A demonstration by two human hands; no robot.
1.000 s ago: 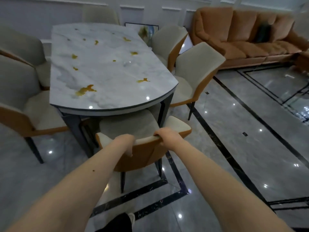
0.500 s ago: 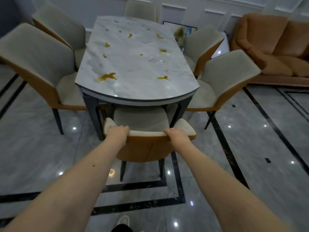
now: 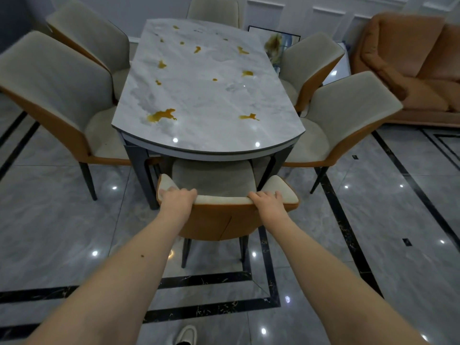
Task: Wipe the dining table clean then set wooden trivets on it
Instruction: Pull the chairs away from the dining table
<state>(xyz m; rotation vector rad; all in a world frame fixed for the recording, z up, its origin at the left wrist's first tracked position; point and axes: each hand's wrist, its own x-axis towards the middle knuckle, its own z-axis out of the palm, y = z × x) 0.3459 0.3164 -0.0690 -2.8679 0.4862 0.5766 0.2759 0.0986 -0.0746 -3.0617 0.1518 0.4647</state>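
Both hands on the chair back

Left hand (image 3: 177,200) and right hand (image 3: 268,202) curl their fingers over the chair (image 3: 224,220) top edge, gripping it at the stained worktop (image 3: 209,95).

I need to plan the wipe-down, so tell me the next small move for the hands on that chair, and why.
Probably draw the near chair straight back from the dining table. The left hand and right hand both grip its top rail, its seat sits tucked under the curved edge, and amber spills lie beyond it. No cloth or trivet shows.
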